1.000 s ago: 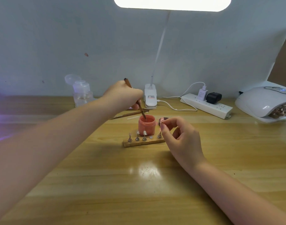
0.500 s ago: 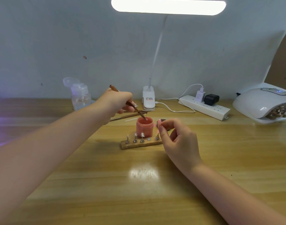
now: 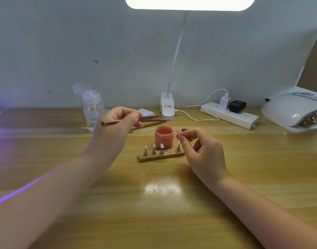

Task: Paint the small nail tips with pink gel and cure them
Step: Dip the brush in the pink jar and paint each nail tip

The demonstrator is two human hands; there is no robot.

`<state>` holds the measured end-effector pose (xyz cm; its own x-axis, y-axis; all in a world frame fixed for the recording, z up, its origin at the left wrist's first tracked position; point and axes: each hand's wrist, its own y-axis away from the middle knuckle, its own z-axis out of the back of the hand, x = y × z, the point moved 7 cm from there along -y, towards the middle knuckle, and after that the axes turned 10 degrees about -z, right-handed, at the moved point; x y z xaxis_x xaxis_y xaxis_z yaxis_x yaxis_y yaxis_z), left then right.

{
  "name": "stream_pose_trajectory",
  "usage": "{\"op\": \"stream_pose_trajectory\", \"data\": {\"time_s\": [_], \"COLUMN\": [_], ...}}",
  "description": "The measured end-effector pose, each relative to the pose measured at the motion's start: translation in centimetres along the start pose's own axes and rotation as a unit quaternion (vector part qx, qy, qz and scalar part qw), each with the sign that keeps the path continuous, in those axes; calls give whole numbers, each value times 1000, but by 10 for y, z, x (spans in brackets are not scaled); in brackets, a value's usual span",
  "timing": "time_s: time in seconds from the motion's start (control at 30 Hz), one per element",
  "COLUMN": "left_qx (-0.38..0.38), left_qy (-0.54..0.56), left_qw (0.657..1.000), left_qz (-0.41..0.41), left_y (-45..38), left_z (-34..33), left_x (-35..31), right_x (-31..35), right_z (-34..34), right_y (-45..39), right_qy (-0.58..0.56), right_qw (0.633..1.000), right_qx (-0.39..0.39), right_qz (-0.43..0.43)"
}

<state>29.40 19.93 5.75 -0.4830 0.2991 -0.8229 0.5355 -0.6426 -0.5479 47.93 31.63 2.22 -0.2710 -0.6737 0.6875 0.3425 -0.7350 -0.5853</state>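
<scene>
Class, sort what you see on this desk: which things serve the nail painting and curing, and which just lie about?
In use: brush, pink gel pot, nail tip, wooden stand, curing lamp, left hand, right hand.
Lying about: pump bottle, power strip, spare brushes.

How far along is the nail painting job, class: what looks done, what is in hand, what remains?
Done: the pink gel jar stands open, and the tip on the wooden holder's right end looks pink. In hand: the left hand grips the brush; the right hand pinches a pink tip. Left: three stand tips look unpainted; one holder spot is vacant; curing in the lamp.
</scene>
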Motion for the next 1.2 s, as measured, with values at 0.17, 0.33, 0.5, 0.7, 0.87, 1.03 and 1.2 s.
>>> {"op": "stream_pose_trajectory", "data": {"time_s": [0.17, 0.33, 0.5, 0.7, 0.87, 1.03, 1.2], "left_qx": [74, 92, 108, 81, 77, 87, 88], "left_qy": [-58, -87, -97, -86, -86, -99, -75], "left_qw": [983, 967, 961, 968, 970, 966, 973], "left_qz": [-157, -220, -236, -220, -212, -223, -202], "left_y": [47, 56, 59, 59, 60, 61, 61], "left_z": [-18, -24, -27, -23, -23, -27, -25], "left_x": [-18, -27, -27, -25, -23, -25, -20], "right_x": [-1, 1, 0, 1, 1, 2, 3], "right_z": [-1, 0, -1, -1, -1, -2, -1], "right_y": [0, 1, 1, 2, 1, 2, 2], "right_qy": [-7, -18, -21, -29, -34, -36, -45], "right_qw": [1000, 1000, 1000, 999, 999, 999, 998], "right_qx": [7, 9, 18, 19, 22, 26, 32], "right_qz": [-6, -1, 0, 2, -1, 1, -1]}}
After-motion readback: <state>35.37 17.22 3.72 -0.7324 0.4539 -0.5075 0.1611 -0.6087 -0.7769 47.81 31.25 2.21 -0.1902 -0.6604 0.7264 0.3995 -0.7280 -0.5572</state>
